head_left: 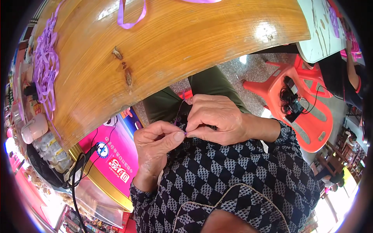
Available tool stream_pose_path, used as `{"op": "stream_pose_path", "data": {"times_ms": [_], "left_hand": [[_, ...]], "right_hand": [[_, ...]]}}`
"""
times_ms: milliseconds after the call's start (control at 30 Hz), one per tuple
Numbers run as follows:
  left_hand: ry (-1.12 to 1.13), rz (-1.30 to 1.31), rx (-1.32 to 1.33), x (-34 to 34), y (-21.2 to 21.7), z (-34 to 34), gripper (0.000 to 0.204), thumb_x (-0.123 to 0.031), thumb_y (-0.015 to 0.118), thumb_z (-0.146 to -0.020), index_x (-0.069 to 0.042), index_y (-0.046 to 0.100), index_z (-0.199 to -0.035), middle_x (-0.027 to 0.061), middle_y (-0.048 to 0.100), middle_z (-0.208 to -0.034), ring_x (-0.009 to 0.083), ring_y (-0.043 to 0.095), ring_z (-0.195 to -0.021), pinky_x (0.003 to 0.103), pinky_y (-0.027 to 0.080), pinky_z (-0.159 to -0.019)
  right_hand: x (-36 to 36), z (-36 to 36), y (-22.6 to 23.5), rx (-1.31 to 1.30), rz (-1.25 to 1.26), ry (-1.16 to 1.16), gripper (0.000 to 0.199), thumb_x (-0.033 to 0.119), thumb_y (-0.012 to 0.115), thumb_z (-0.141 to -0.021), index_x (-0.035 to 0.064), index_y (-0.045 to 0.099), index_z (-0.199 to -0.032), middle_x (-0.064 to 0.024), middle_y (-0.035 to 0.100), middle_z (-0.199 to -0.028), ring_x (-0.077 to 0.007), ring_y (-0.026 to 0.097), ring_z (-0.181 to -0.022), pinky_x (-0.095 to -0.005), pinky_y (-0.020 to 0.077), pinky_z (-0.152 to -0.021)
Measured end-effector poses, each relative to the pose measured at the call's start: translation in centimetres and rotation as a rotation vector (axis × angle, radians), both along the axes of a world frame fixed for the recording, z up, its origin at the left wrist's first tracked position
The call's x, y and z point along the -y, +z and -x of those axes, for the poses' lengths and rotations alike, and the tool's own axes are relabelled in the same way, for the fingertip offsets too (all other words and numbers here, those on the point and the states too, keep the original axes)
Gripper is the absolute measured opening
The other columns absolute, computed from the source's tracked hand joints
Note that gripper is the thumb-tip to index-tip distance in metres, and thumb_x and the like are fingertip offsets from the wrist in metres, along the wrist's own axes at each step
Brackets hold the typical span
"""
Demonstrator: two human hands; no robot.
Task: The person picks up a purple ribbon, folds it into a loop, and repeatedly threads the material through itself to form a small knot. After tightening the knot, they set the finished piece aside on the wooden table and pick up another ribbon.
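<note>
Left hand [157, 141] and right hand [217, 116] clamp their grip on purple ribbon [185, 133] — probably light, limp, slippery, best pinched close together.

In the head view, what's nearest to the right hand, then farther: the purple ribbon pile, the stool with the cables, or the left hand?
1. Left hand: close beside it, on the left.
2. Stool: off to the right.
3. Ribbon pile: far upper left.
</note>
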State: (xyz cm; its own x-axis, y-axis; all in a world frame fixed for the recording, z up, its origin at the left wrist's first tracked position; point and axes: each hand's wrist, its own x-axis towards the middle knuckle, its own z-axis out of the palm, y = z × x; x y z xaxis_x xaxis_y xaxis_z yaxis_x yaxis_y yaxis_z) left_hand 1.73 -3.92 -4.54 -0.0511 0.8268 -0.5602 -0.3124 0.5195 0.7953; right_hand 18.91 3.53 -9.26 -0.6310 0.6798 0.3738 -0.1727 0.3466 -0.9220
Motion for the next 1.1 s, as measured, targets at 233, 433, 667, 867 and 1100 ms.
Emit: {"op": "stream_pose_path", "data": {"times_ms": [233,433,667,867,1100], "left_hand": [[0.042,0.091,0.007,-0.3,0.1,-0.4,0.013,-0.002,0.071,-0.076,0.004,0.066,-0.086,0.0038,0.064,-0.076,0.0070,0.056,-0.067,0.018,0.043,-0.061],[0.073,0.100,0.027,-0.3,-0.2,-0.7,0.012,-0.002,0.070,-0.077,0.004,0.065,-0.086,0.0047,0.064,-0.077,0.0075,0.056,-0.067,0.018,0.043,-0.061],[0.001,0.085,-0.038,0.1,-0.4,-0.5,0.011,-0.006,0.070,-0.078,0.002,0.064,-0.081,0.0013,0.062,-0.074,0.0054,0.052,-0.067,0.017,0.041,-0.062],[-0.123,-0.018,-0.068,0.7,-0.5,0.3,0.011,-0.008,0.071,-0.077,0.001,0.064,-0.078,-0.0013,0.061,-0.071,0.0042,0.050,-0.065,0.018,0.040,-0.062],[-0.075,0.053,0.046,1.4,-0.5,0.2,0.010,-0.005,0.072,-0.075,0.001,0.064,-0.076,0.0006,0.061,-0.072,0.0056,0.052,-0.066,0.019,0.041,-0.063]], "right_hand": [[-0.3,-0.1,0.4,0.047,-0.008,0.002,0.018,0.002,0.069,-0.068,0.0036,0.056,-0.080,-0.0073,0.054,-0.075,-0.0256,0.051,-0.070,-0.0352,0.0409,-0.061],[-0.3,-0.2,0.3,0.060,0.011,0.006,0.024,0.002,0.072,-0.067,-0.0007,0.060,-0.088,-0.0101,0.059,-0.082,-0.0255,0.053,-0.070,-0.0334,0.0430,-0.060],[0.3,0.2,-0.3,0.001,-0.158,-0.083,0.017,-0.001,0.072,-0.065,-0.0008,0.059,-0.077,-0.0085,0.056,-0.070,-0.0245,0.053,-0.061,-0.0352,0.0429,-0.057],[0.4,-0.2,0.0,-0.039,-0.115,0.004,0.016,-0.008,0.066,-0.064,0.0019,0.056,-0.070,-0.0064,0.053,-0.065,-0.0217,0.049,-0.054,-0.0314,0.0374,-0.048],[1.0,-0.6,0.0,-0.067,-0.031,0.030,0.019,-0.008,0.067,-0.063,0.0037,0.053,-0.068,-0.0048,0.052,-0.063,-0.0198,0.046,-0.050,-0.0301,0.0340,-0.045]]}}
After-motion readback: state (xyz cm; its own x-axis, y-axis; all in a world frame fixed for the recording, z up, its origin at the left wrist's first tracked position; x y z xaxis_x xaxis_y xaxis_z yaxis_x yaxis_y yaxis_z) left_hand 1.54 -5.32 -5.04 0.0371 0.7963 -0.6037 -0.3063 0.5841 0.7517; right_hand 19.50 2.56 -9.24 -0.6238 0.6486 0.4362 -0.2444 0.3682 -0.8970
